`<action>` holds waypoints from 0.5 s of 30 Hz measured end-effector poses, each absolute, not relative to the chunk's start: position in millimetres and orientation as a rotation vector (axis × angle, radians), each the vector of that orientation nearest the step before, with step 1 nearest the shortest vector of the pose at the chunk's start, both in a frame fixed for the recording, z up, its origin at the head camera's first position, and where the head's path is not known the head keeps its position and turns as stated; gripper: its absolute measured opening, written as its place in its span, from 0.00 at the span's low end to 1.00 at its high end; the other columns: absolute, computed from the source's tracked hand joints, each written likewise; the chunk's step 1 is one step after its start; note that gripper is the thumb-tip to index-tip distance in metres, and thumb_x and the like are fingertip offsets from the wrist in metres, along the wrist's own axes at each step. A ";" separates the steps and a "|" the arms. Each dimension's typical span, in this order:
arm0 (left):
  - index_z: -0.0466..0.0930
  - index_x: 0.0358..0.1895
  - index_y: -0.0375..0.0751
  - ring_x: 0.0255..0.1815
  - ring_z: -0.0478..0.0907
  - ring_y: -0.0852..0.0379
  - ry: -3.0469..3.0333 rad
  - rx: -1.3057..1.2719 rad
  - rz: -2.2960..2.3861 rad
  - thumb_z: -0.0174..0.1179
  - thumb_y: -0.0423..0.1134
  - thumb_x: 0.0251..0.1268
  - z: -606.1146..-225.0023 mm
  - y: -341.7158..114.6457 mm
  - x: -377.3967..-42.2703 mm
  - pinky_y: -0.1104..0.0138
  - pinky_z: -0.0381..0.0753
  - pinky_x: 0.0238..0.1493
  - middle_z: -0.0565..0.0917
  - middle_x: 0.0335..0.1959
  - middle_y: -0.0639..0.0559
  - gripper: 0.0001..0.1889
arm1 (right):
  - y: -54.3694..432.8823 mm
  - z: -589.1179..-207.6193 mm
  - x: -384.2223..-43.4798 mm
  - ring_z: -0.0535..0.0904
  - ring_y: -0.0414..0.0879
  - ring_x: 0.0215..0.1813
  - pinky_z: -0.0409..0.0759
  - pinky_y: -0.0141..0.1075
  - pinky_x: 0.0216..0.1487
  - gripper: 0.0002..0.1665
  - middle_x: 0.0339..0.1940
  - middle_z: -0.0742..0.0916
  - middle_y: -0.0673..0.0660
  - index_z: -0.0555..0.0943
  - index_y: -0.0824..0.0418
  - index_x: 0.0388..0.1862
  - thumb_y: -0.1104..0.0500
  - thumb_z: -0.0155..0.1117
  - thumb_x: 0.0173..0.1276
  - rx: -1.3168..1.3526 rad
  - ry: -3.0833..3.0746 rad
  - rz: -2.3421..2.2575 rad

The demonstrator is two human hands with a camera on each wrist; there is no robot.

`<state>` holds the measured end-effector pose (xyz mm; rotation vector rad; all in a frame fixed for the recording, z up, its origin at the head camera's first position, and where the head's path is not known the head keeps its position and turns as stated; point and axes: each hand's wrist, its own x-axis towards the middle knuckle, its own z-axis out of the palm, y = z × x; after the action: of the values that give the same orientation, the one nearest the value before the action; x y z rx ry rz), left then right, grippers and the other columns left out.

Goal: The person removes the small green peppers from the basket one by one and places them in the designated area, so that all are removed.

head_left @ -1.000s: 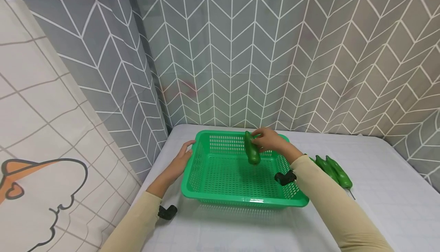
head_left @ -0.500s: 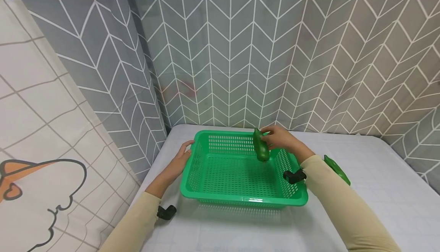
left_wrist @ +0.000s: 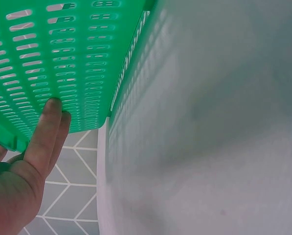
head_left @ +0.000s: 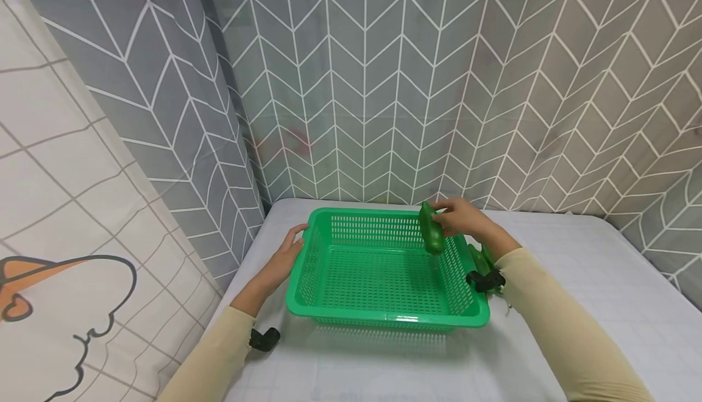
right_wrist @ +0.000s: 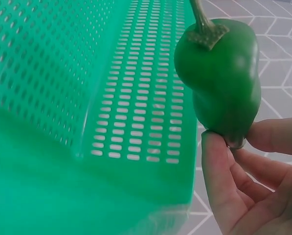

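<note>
A green plastic basket (head_left: pixel 384 315) with slotted walls stands on the table. At its left rim my left hand (head_left: pixel 281 263) grips it; in the left wrist view straight fingers (left_wrist: pixel 45 134) lie along the outer wall while the thumb is at the rim. My right hand (head_left: pixel 465 218) pinches a long green pepper (head_left: pixel 431 229) between thumb and fingers, over the right rear part of the basket. In the right wrist view, the pepper (right_wrist: pixel 224 78) is held by its narrow tip, its stem pointing away from the fingers (right_wrist: pixel 219 171).
More green peppers (head_left: pixel 481 260) lie on the table just right of the basket, partly hidden by the right wrist and sleeve. The white-covered table (head_left: pixel 581 280) extends further right. Behind it hangs a grey patterned curtain (head_left: pixel 362 85), and a white tiled-print sheet (head_left: pixel 66 164) hangs at left.
My right hand has moved to the right with the pepper, toward the basket's right wall. The right forearm now covers other parts of the peppers on the table. My left hand stays at the rim.
</note>
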<state>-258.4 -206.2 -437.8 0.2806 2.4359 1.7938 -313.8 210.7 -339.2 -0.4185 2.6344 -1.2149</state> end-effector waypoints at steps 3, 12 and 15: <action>0.48 0.81 0.53 0.70 0.61 0.42 2.431 0.283 1.794 0.31 0.46 0.87 -439.2 -206.0 -259.1 0.40 0.52 0.72 0.67 0.66 0.39 0.25 | 217.6 -338.5 -312.6 0.84 0.59 0.51 0.84 0.45 0.48 0.30 0.61 0.78 0.77 0.64 0.76 0.73 0.61 0.54 0.80 -0.416 2.635 -1.214; 0.49 0.81 0.52 0.69 0.62 0.42 2.438 0.273 1.797 0.30 0.45 0.87 -439.1 -205.3 -259.4 0.40 0.52 0.72 0.67 0.65 0.38 0.25 | 238.4 -336.6 -308.1 0.83 0.59 0.51 0.84 0.46 0.49 0.30 0.62 0.76 0.79 0.61 0.78 0.74 0.63 0.52 0.81 -0.385 2.604 -1.278; 0.49 0.81 0.51 0.71 0.60 0.42 2.431 0.271 1.806 0.31 0.45 0.87 -438.3 -205.5 -258.6 0.40 0.50 0.72 0.65 0.68 0.38 0.25 | 243.8 -338.3 -308.9 0.82 0.63 0.54 0.83 0.47 0.50 0.30 0.62 0.75 0.80 0.61 0.79 0.74 0.63 0.51 0.81 -0.390 2.601 -1.283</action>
<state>-258.6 -205.5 -438.3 0.2710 2.4313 1.8064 -308.9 243.8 -338.3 -0.3896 2.6012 -1.2833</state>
